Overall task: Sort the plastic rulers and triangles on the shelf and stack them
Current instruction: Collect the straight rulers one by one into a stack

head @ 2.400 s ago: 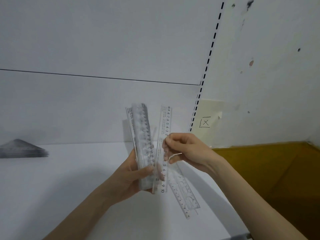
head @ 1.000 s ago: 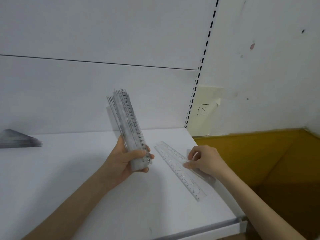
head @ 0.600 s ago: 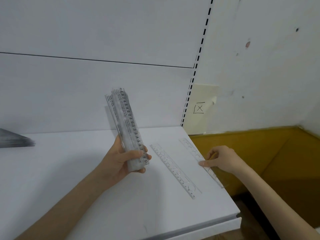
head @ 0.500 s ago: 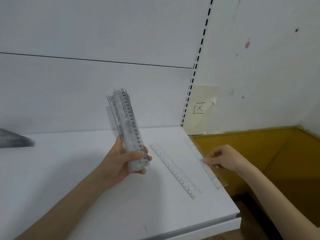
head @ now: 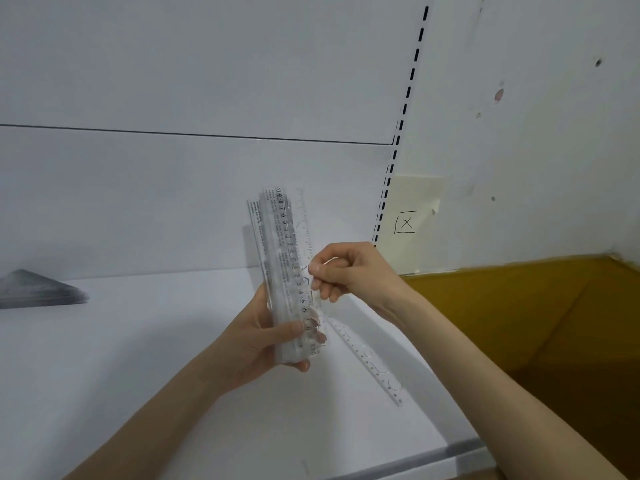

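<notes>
Curled round the lower half of a bundle (head: 277,258) of rulers, the left grip (head: 263,344) holds it nearly upright at mid-frame, above the shelf (head: 138,358), thumb across the front and fingertips showing at the right edge. The right grip (head: 353,271) meets it from the right, thumb and forefinger pinching a clear ruler (head: 304,223) that lies flat against the bundle's right side, its top a little below the tallest one.

At the far left edge, a grey stack of triangles (head: 34,292) lies on the shelf, blurred, well apart from both grips. Behind everything runs the white back panel (head: 173,202), with one thin seam across it. Both forearms rise from the lower edge and cover part of the shelf's front.

Just right of the bundle, a loose ruler (head: 370,365) lies flat on the shelf, slanting toward the lower right. Its upper end is hidden behind the bundle and the left fingertips.

Further right, a slotted upright (head: 398,133) marks the panel's end; the right grip hides its foot. Beside it a pale note (head: 415,209) with a boxed X is stuck on the marked wall (head: 536,150). Below that, at the right, lies an ochre patch (head: 536,323); floor or board, I cannot tell.
</notes>
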`<state>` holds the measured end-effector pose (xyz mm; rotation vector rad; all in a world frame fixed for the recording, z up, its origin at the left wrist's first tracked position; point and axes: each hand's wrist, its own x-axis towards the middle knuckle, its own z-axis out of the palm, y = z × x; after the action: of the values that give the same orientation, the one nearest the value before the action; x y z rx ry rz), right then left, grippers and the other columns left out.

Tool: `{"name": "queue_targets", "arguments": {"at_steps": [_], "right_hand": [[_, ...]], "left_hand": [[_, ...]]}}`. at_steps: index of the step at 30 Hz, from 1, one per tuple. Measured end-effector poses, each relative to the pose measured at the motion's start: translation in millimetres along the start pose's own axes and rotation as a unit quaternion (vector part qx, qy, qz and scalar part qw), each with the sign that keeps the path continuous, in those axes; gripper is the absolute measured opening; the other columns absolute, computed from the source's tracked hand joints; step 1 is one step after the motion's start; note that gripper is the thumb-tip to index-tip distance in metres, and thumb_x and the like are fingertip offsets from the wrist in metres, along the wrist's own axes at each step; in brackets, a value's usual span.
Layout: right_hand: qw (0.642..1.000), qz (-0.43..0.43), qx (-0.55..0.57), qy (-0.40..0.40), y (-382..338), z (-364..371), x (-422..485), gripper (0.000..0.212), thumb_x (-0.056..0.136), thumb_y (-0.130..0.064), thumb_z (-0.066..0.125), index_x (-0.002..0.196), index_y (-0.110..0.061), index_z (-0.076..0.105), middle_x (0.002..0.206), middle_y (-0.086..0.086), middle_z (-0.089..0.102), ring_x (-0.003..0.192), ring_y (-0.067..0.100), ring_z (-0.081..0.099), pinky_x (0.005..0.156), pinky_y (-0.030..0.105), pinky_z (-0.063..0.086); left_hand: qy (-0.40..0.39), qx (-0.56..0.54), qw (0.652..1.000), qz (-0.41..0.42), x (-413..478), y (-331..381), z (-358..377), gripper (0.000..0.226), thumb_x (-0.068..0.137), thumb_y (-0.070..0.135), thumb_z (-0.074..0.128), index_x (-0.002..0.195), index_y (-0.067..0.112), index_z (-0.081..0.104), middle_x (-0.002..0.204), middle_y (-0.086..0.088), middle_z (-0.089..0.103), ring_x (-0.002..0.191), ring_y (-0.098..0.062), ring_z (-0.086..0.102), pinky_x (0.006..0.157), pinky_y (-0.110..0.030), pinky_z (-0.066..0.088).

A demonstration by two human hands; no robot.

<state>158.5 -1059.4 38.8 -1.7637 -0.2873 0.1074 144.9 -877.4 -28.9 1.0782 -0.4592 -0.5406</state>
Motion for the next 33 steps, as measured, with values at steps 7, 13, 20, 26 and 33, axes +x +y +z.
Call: {"name": "queue_targets", "arguments": {"at_steps": [7,13,20,26,33], "right_hand": [[0.999,-0.002,-0.031,-0.006,-2.8,12.4,5.9,0.014,0.084,-0.012,0.072,0.086,0.001,0.068,0.064,0.011,0.067,0.052,0.015,0.064,0.056,0.021,0.053],[0.966,-0.009,-0.253,0.056,16.6,-12.9,2.7,0.021,0.09,-0.025,0.065,0.077,-0.009,0.067,0.064,0.006,0.067,0.045,0.005,0.058,0.047,0.019,0.046],[0.933,0.116,-0.341,0.026,63.9,-42.5,-27.6,0.023,0.067,-0.024,0.086,0.067,-0.013,0.066,0.066,0.004,0.069,0.051,0.009,0.056,0.052,0.015,0.044],[0.912,0.149,-0.372,0.083,70.1,-78.4,-50.8,0.018,0.068,-0.028,0.085,0.07,-0.018,0.07,0.07,-0.007,0.069,0.066,0.005,0.061,0.061,0.016,0.046],[0.899,0.237,-0.355,0.094,69.7,-97.8,-63.5,0.033,0.069,-0.03,0.085,0.09,-0.014,0.063,0.079,0.001,0.071,0.067,0.015,0.067,0.058,0.023,0.054]], "left_hand": [[0.022,0.007,1.0,0.007,2.0,1.1,-2.7,0.078,0.065,0.005,0.08,0.129,0.031,0.043,0.093,-0.016,0.059,0.081,-0.035,0.062,0.054,-0.038,0.049],[0.097,0.013,0.995,0.03,6.5,-1.2,-4.5,0.071,0.066,-0.004,0.065,0.125,0.026,0.041,0.084,-0.013,0.063,0.075,-0.032,0.065,0.05,-0.037,0.05],[0.138,-0.008,0.989,0.055,9.2,0.6,-7.7,0.059,0.064,-0.003,0.061,0.114,0.02,0.043,0.084,-0.014,0.061,0.07,-0.03,0.066,0.047,-0.036,0.049],[0.124,-0.002,0.991,0.045,8.7,-3.2,-7.2,0.068,0.058,-0.001,0.071,0.114,0.023,0.043,0.085,-0.013,0.061,0.073,-0.031,0.066,0.05,-0.037,0.05],[0.112,0.005,0.993,0.034,7.2,-3.1,-5.4,0.089,0.04,0.01,0.085,0.117,0.023,0.043,0.084,-0.012,0.063,0.073,-0.031,0.066,0.05,-0.038,0.051]]}}
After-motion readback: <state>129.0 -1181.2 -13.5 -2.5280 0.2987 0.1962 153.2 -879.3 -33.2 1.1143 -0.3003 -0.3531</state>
